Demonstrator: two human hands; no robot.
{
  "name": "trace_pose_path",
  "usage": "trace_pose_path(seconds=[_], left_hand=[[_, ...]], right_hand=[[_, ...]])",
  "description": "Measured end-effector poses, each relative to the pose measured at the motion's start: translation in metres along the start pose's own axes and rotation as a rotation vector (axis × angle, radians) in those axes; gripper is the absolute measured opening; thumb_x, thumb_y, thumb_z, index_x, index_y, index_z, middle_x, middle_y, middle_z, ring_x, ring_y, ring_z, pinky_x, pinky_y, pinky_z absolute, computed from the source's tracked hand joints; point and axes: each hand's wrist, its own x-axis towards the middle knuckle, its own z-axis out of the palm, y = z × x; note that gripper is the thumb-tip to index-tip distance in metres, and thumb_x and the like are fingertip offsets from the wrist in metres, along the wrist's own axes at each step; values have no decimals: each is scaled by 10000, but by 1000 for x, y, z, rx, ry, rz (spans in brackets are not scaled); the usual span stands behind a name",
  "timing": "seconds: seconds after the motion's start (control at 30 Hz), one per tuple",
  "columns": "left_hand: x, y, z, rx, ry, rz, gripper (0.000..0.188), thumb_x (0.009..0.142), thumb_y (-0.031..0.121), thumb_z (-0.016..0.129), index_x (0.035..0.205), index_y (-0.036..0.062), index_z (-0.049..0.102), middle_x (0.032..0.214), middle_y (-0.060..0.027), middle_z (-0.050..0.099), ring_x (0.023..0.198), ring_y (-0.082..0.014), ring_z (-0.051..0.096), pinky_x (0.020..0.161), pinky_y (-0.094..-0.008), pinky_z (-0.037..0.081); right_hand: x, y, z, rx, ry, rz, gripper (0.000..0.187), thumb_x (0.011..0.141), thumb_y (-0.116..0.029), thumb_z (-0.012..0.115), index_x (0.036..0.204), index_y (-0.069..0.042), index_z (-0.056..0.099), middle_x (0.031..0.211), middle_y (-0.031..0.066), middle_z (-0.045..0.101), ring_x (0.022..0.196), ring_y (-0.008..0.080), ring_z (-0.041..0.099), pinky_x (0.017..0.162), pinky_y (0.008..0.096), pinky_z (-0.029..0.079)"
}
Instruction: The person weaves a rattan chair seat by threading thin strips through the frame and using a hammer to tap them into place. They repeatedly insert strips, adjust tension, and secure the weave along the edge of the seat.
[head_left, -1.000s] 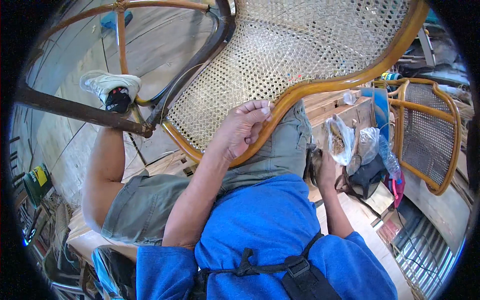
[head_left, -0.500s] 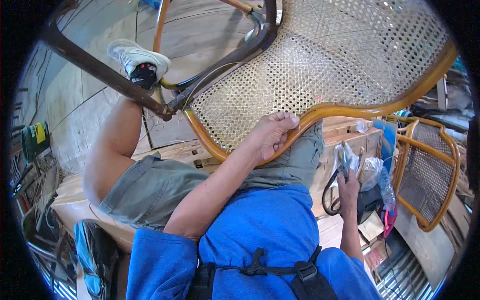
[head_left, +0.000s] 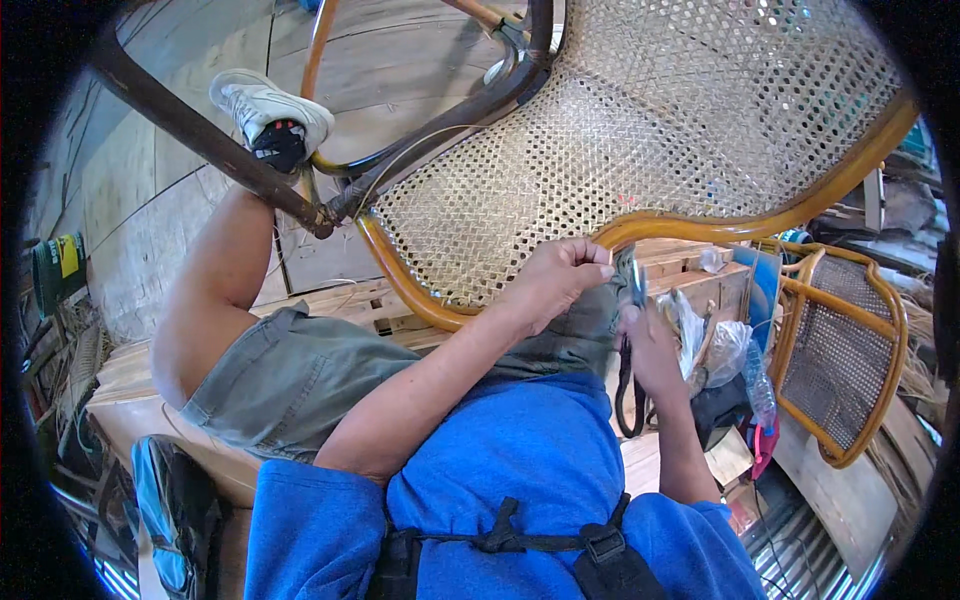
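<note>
Across my lap lies a rattan chair frame with a woven cane panel [head_left: 540, 170] and a glossy orange-brown curved rim [head_left: 720, 232]. Beside that rim, my left hand [head_left: 562, 288] is closed in a pinch with thumb and forefinger together; whatever it holds, if anything, is too small to make out. My right hand [head_left: 655, 345] is wrapped around a grey metal hand tool [head_left: 638, 284], its tip up near the rim just right of my left fingers. The tool's exact kind is unclear. A dark strap [head_left: 627, 395] hangs in a loop below it.
Dark brown poles [head_left: 205, 130] of the frame cross the upper left. A second caned rattan piece [head_left: 840, 350] stands at right, beside plastic bags [head_left: 727, 352] and a plastic bottle [head_left: 760, 390]. A blue and black bag [head_left: 170, 520] is at lower left. Wooden boards [head_left: 345, 305] lie beneath my legs.
My right hand has come left and up with the metal tool, from beside the plastic bags to close by my left hand. The left hand stays pinched at the rim, shifted slightly.
</note>
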Motion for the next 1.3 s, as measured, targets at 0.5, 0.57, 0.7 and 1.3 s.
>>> trace_pose_path(seconds=[0.5, 0.57, 0.7, 1.3], left_hand=[[5, -6, -5, 94, -47, 50, 90, 810, 83, 652, 872, 28, 618, 785, 11, 598, 698, -60, 521, 645, -213, 441], [8, -11, -5, 71, -61, 73, 93, 809, 84, 653, 877, 29, 618, 790, 11, 598, 709, -62, 524, 659, -215, 443], [7, -11, -5, 145, -32, 121, 92, 822, 100, 649, 887, 42, 620, 770, 30, 587, 655, -43, 505, 585, -201, 423], [5, -2, -12, -152, -107, -152, 115, 896, 207, 561, 879, 95, 581, 700, 47, 578, 411, -24, 331, 356, -200, 239]], right_hand=[[6, -34, 25, -203, 91, -103, 513, 928, -476, 427, 1011, 25, 494, 878, 304, 565, 864, 477, 553, 725, 484, 435], [6, -33, 25, -184, 113, -113, 514, 928, -473, 431, 998, 31, 504, 854, 301, 568, 850, 472, 558, 720, 478, 435], [7, -18, 19, -127, 49, 22, 501, 924, -454, 455, 976, 38, 533, 808, 294, 576, 817, 460, 567, 711, 464, 435], [-10, 163, 41, -422, 253, 333, 449, 924, -381, 435, 987, 55, 527, 797, 223, 611, 733, 339, 607, 667, 419, 467]])
